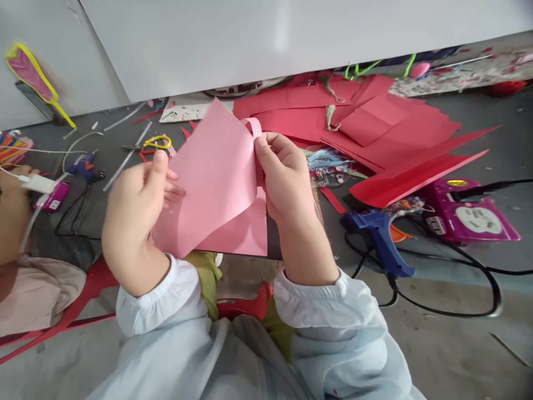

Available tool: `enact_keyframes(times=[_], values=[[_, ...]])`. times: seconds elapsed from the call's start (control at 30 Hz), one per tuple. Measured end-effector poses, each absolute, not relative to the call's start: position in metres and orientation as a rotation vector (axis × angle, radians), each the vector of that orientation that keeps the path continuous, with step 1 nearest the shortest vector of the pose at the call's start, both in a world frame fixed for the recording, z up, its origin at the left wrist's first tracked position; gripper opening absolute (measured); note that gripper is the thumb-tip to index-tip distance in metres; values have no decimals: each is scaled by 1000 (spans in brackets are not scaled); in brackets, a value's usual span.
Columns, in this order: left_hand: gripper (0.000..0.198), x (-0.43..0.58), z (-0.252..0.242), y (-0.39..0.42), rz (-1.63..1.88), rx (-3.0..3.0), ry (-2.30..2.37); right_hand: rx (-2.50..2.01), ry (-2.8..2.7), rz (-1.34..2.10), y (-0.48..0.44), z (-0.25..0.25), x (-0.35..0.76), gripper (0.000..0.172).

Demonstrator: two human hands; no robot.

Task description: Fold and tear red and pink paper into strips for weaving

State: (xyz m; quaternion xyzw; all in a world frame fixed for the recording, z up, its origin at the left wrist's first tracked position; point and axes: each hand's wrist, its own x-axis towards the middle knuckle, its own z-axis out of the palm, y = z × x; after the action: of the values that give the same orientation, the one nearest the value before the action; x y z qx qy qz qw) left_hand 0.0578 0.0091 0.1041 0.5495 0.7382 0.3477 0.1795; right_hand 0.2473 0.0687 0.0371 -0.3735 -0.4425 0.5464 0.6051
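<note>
A folded piece of pink paper (216, 172) is held up in front of me, one panel bent over another. A narrow pink strip (253, 126) curls at its upper right edge. The thumb and fingers of my right hand (285, 172) pinch the paper and strip at that edge. My left hand (139, 211) is at the paper's left side, thumb raised and fingers apart, with the fingertips partly behind or against the sheet. Yellow-handled scissors (157, 143) lie just beyond my left hand.
Red paper sheets (370, 122) spread across the back of the dark table (499, 161). A blue glue gun (381, 239), black cables and a purple power strip (470, 214) lie right. Another person's arm (12, 216) is far left, near a second glue gun (85, 165).
</note>
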Motion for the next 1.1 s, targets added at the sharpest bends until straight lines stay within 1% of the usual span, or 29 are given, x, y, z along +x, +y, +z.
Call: enact_keyframes(times=[0.1,0.23,0.33,0.43,0.6,0.83,1.1], values=[[71,64,99,13,867,1373,1842,-756,-1007,1280,65,42,247,33],[78,79,87,24,931,1255,1570,-719,-1013,1303,58,50,241,32],[69,87,81,27,1043,1193,1435,-746,-1078,1328,55,53,234,29],[60,86,78,26,1215,1228,1433,-773,-1144,1380,55,54,225,27],[36,77,73,21,1226,1281,1410,-718,-1165,1432,55,55,214,29],[21,68,67,11,1395,1166,1489,-866,-1290,1460,55,53,208,29],[12,63,66,6,1342,1135,1588,-915,-1322,1485,52,54,206,28]])
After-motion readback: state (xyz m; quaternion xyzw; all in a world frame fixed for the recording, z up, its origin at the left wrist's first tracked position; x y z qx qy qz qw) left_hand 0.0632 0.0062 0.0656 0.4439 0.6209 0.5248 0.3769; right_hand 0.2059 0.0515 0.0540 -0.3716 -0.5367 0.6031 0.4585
